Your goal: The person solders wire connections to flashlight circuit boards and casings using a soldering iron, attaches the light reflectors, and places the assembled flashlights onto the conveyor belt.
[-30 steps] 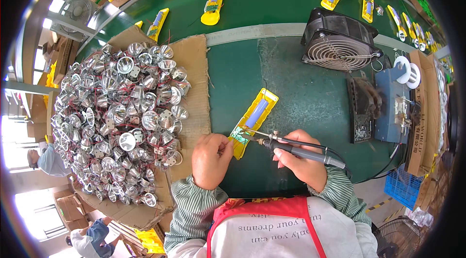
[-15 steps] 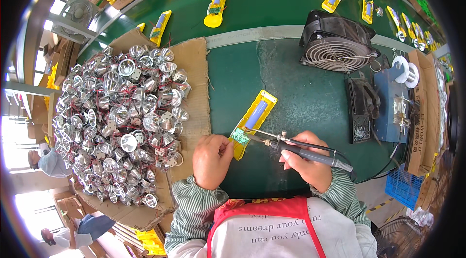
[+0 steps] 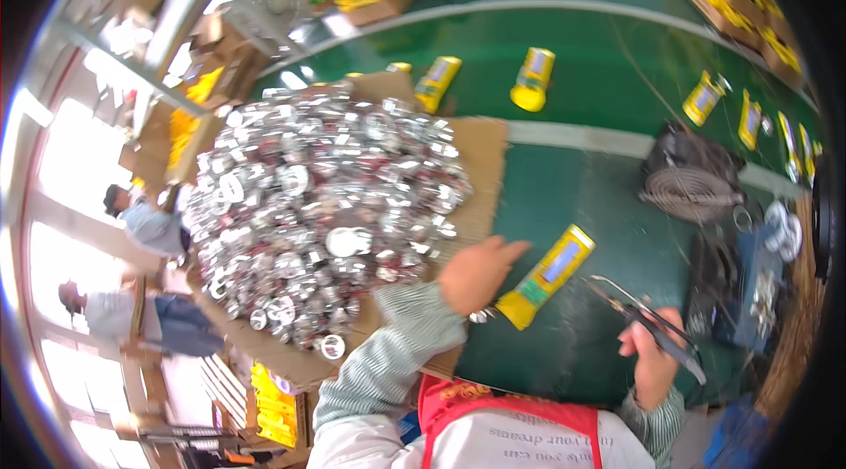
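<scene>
A long yellow plastic housing [image 3: 577, 244] lies on the green bench, with a purple-blue battery cell [image 3: 562, 261] and a green circuit board [image 3: 532, 291] in it. Just left of it is my left hand [image 3: 478, 275], its fingers stretched out and apart from the housing. A small silver reflector [image 3: 481, 316] shows below that wrist, beside the housing's near end. My right hand [image 3: 654, 365] grips a soldering iron [image 3: 663, 333] by its grey handle. The iron's tip points up and left, clear of the housing. Motion blurs the picture, so fine wires cannot be made out.
A large heap of silver reflectors [image 3: 322, 196] covers a cardboard sheet [image 3: 480, 169] on the left. A black fan [image 3: 692, 174] and a blue soldering unit [image 3: 749, 284] stand at the right. Beyond, more yellow housings [image 3: 532, 81] lie along a green belt [image 3: 617, 63]. Two people are at far left.
The view has swung left. My left hand has let go at the circuit board and opened beside the housing. My right hand has drawn the soldering iron away to the right, off the board.
</scene>
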Tool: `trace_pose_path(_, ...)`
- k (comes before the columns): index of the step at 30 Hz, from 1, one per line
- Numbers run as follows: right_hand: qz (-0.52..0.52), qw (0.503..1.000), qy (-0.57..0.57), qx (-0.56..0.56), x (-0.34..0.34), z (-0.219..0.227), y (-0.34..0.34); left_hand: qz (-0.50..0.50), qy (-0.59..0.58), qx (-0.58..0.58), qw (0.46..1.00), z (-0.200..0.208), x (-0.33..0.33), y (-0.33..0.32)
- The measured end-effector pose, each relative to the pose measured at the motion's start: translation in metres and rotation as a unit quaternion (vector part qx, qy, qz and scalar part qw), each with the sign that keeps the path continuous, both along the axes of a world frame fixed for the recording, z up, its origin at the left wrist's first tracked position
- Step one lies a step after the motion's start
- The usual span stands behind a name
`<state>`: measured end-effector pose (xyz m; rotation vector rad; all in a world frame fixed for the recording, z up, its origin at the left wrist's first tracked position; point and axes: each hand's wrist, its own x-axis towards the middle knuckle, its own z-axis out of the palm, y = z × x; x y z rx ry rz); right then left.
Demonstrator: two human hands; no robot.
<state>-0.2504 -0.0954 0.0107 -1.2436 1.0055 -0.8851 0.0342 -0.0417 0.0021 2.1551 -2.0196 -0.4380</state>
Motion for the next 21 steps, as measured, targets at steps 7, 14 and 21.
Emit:
trace_pose_path(7,-0.059,0.997,-0.002,-0.046,-0.013,-0.003,0.003,-0.269,-0.132,0.038,0.953,0.018,-0.022,-0.03)
trace_pose_path(14,-0.092,0.994,-0.013,-0.05,-0.02,0.003,0.006,-0.254,-0.2,0.058,0.945,0.019,-0.047,-0.028)
trace_pose_path(21,-0.054,0.998,-0.016,-0.037,-0.019,0.017,0.007,-0.053,-0.153,0.057,0.985,0.007,-0.048,-0.002)
